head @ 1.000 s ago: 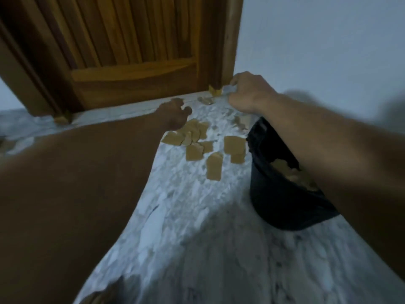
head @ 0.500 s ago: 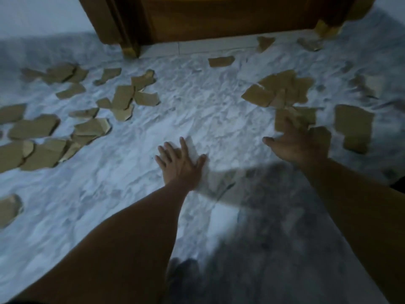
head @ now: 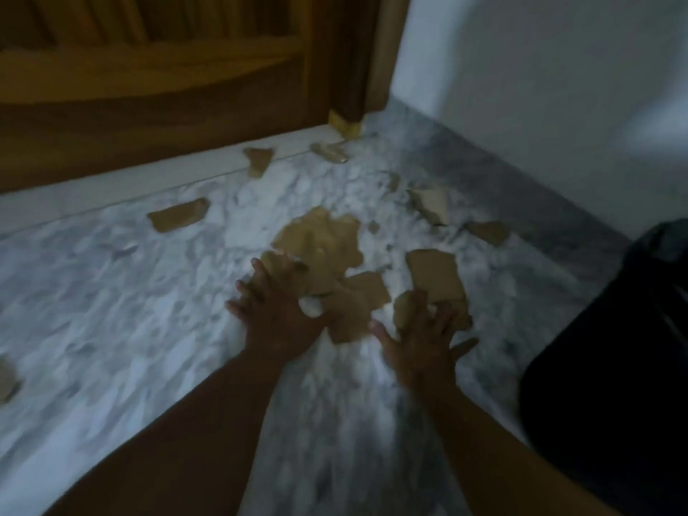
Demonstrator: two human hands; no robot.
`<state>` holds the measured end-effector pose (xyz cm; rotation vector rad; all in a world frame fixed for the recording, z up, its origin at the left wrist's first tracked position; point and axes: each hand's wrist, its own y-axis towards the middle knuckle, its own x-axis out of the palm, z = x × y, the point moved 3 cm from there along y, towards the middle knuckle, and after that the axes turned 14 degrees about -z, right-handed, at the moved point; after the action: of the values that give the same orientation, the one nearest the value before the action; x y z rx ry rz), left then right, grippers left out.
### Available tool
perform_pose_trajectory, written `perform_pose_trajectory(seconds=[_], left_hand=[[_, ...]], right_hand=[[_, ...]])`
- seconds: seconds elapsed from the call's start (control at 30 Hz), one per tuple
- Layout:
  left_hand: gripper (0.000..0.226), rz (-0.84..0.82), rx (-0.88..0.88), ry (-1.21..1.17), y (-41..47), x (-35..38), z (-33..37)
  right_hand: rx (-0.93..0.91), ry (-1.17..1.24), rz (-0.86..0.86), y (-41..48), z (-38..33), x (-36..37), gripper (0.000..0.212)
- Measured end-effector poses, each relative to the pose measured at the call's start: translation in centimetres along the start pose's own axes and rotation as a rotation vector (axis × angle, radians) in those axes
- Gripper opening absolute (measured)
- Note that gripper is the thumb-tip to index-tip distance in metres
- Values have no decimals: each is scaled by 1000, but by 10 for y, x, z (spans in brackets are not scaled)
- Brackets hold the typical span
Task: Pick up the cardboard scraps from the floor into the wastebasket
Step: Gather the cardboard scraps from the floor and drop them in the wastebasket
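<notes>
Currently both forearms reach forward, palms down; left hand (head: 277, 318) is splayed, its straight fingers resting on the near edge of the cardboard scraps (head: 324, 247) heaped on the marble floor (head: 111, 310); right hand (head: 420, 344) is likewise spread, fingertips on a neighbouring scrap; neither grips anything; dark wastebasket (head: 614, 366) stands just right of the right forearm; stray scraps lie toward the wooden door (head: 149, 87).
</notes>
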<state>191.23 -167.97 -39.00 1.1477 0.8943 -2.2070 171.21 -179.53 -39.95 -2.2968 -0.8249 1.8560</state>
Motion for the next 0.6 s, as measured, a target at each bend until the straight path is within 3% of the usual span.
perform_pose_trajectory(seconds=[0.17, 0.37, 0.5, 0.6], left_hand=[[106, 21, 331, 296, 51, 18, 16], [86, 69, 233, 336, 61, 22, 18], [66, 125, 239, 274, 62, 19, 16], [60, 155, 286, 266, 66, 19, 15]], right_hand=[[53, -48, 32, 35, 18, -16, 103], [139, 225, 25, 106, 15, -51, 115], [154, -52, 176, 138, 0, -62, 95], [39, -83, 299, 150, -7, -67, 79]])
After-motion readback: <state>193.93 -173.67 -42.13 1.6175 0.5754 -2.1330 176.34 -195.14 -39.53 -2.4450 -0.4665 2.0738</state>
